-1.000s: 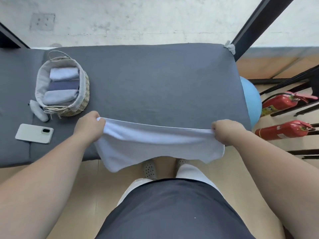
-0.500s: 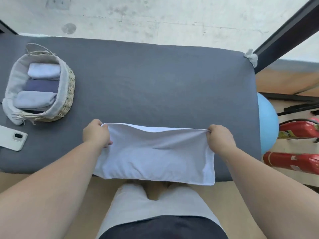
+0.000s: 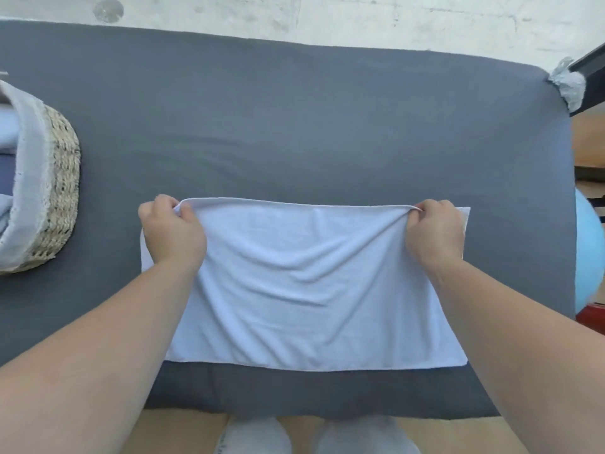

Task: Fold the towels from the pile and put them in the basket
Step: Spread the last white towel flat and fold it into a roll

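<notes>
Grey padded table (image 3: 294, 126), concrete wall (image 3: 327, 14) behind. Your left hand (image 3: 173, 232) and right hand (image 3: 435, 232) each pinch a far corner of the white towel (image 3: 311, 296), fingers curled. The towel lies mid-table, doubled over. The wicker basket (image 3: 59, 191) sits at the left edge, well apart, with folded towels (image 3: 6, 129) inside.

The basket (image 3: 62, 178) is cut by the left edge. I see only its right wall and small parts of the folded towels (image 3: 6, 132) inside, so I cannot count them. My left hand (image 3: 172, 234) and right hand (image 3: 435, 234) hide both ends of the towel (image 3: 311, 290) edge they pinch, and my forearms cover parts of its sides. At the right edge a blue ball (image 3: 589, 250) and a red thing (image 3: 592, 317) are cut off; the red one I cannot name. My feet (image 3: 255, 437) are blurred and cut off.
</notes>
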